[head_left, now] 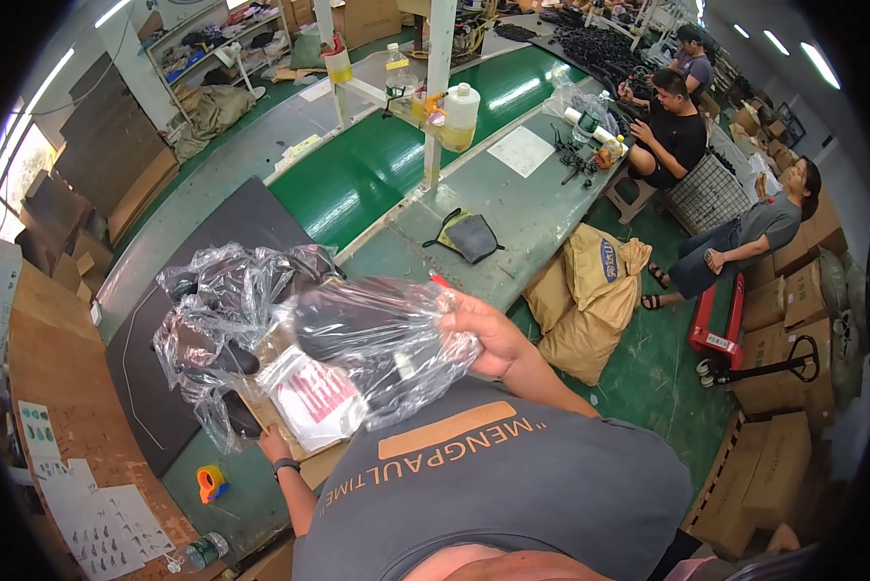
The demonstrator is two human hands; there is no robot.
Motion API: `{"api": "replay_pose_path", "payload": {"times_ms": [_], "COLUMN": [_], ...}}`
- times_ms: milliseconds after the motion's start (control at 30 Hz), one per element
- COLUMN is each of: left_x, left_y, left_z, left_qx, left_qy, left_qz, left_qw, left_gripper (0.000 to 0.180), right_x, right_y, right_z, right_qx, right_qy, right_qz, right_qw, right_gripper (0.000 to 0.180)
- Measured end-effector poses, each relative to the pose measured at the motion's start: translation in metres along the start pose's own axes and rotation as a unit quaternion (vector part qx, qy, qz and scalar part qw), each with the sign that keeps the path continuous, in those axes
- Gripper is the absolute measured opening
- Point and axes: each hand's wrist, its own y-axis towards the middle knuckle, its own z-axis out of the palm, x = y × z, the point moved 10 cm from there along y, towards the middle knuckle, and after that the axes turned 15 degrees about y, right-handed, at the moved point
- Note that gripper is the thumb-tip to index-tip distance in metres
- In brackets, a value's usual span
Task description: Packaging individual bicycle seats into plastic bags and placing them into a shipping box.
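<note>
My right hand (491, 334) is closed on the gathered edge of a clear plastic bag (396, 334), lifting it in front of my chest. Something dark shows through the film. A white packet with red print (314, 397) lies against the bag's lower left side, by the rim of an open cardboard box (320, 463). At that box's left edge is my left hand (274, 443), a dark band on its wrist; its fingers are partly hidden. More clear bags with black items inside (227, 300) lie heaped just beyond it.
A dark mat (135, 363) lies under the heap, with an orange tape roll (211, 481) nearby. Along the green belt (348, 203) stand posts with bottles. A black and yellow pouch (469, 236) lies on the bench. Stuffed sacks (585, 305), a red pallet jack (717, 315) and several people are at right.
</note>
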Motion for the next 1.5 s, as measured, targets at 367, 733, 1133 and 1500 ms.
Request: {"api": "replay_pose_path", "payload": {"times_ms": [367, 733, 1133, 1500], "left_x": [-0.004, -0.005, -0.012, -0.006], "left_y": [-0.008, -0.004, -0.014, -0.006], "left_z": [-0.006, -0.007, -0.01, -0.009], "left_qx": [-0.001, -0.014, -0.018, -0.017], "left_qy": [0.034, 0.037, -0.004, -0.018], "left_qz": [-0.017, -0.007, -0.015, -0.005], "left_qw": [0.999, 0.999, 1.0, 1.0], "left_gripper": [0.053, 0.051, 0.05, 0.05], "right_x": [0.025, -0.043, -0.012, -0.003], "right_y": [-0.015, 0.016, 0.026, 0.017], "right_z": [0.0, 0.036, 0.0, -0.021], "right_qx": [-0.077, 0.044, -0.018, -0.091], "right_qy": [-0.21, -0.029, 0.04, -0.252], "right_qz": [-0.232, 0.075, 0.019, -0.11], "right_qw": [0.947, 0.996, 0.999, 0.957], "right_gripper": [0.023, 0.036, 0.018, 0.03]}}
